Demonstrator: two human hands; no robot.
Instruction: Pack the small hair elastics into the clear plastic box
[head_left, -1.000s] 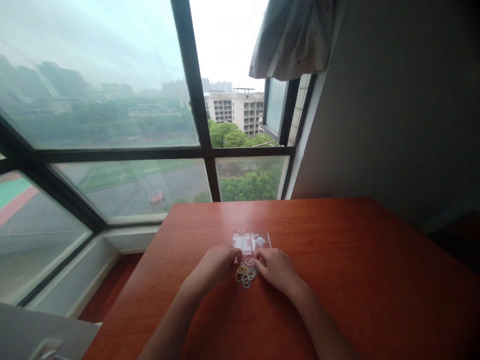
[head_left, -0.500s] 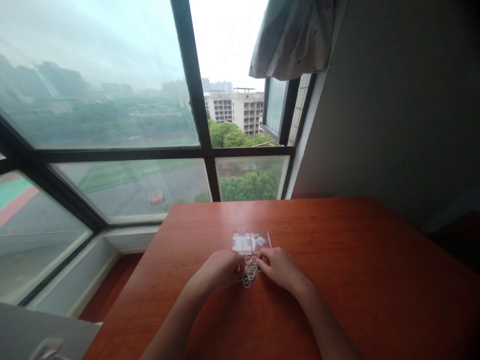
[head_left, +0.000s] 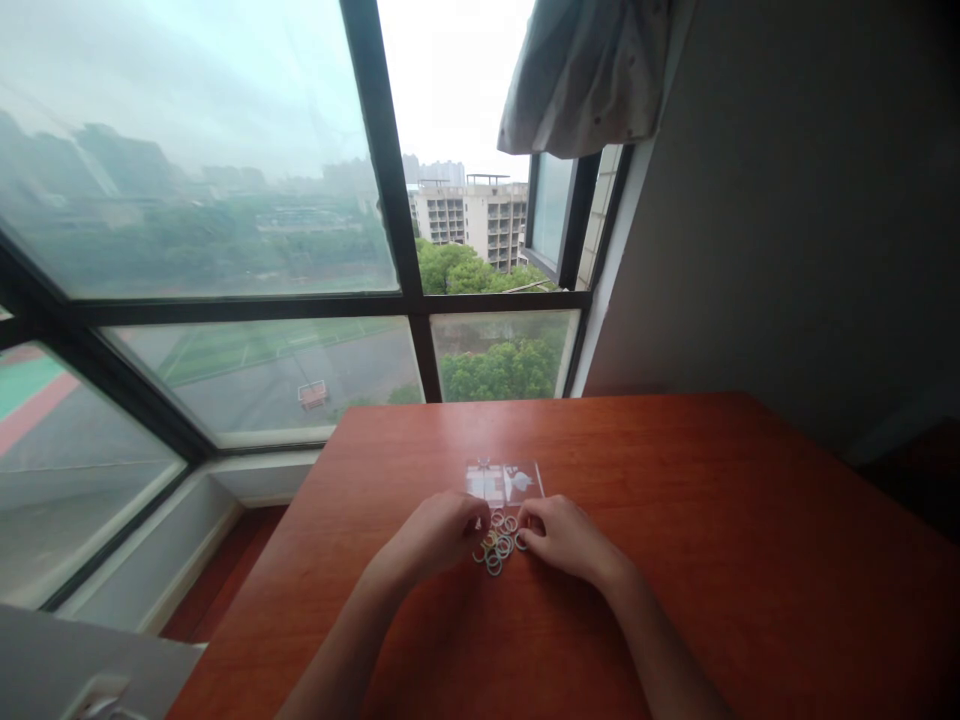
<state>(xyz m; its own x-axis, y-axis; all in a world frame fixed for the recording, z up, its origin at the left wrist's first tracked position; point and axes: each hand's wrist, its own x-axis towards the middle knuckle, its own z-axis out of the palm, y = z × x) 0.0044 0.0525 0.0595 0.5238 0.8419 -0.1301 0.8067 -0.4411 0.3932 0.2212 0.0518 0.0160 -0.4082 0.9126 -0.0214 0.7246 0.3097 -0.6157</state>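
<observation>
A small pile of pale hair ties (head_left: 501,547), thin rings in white, yellow and greenish tones, lies on the table between my hands. My left hand (head_left: 450,527) is at the pile's left edge, its fingers curled together; what they hold, if anything, is hidden. On the opposite side, my right hand (head_left: 561,532) has thumb and forefinger pinched at a pale ring at the pile's right edge. Just beyond the pile, a clear plastic case (head_left: 523,482) lies flat, with a white pattern showing on its right half.
The reddish-brown wooden table (head_left: 637,460) extends around both arms. Dark-framed windows (head_left: 418,300) stand behind it and to the left. A grey wall (head_left: 750,250) rises on the right, with a curtain (head_left: 585,80) hanging beside it.
My left hand has lifted slightly up and left, uncovering more of the pile. My right hand has shifted a little to the right. The rings lie slightly more spread.
</observation>
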